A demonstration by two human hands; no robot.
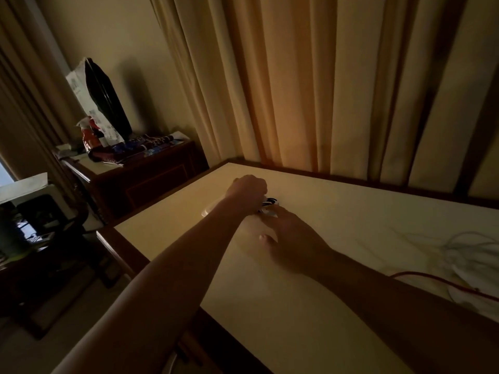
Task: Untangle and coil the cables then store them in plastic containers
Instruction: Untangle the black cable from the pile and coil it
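Head view — left hand (247,190) curled over coiled cable (270,203), grip unclear — right hand (293,234) slack alongside.

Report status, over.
Left hand curled by coiled cable, grip unclear. Right hand open, touching it. White cables, red cable loose at right. Nothing blocking.

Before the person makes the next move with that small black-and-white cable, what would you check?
1. Coiled cable sits between both hands: ok.
2. Left hand is curled beside the coil; grip on it: cannot tell.
3. Right hand reaches toward the coil; contact: cannot tell.
4. Pale object under the left wrist is an open container: cannot tell.
5. White cables and red cable coiled: not ok, both lie loose at the right.
6. Light good enough to see details: not ok, the room is dim.
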